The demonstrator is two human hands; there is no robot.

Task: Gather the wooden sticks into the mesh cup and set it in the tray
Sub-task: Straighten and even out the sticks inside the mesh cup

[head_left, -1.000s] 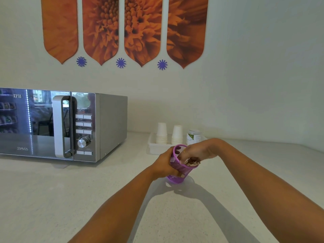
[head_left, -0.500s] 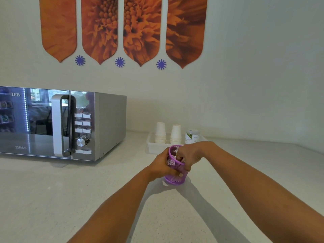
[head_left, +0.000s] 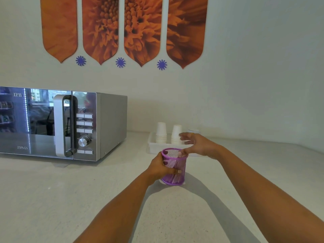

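Pale speckled worktop [head_left: 70, 199] carries the probably light, stiff purple wire-mesh cup [head_left: 176, 162] near the white plastic tray [head_left: 152, 146]; left grip [head_left: 160, 166] wraps its side wall, a safe hold, right grip [head_left: 199, 145] spread just beside the rim.

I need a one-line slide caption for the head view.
Left hand grips the purple mesh cup while the open right hand hovers by its rim, in front of the white tray.
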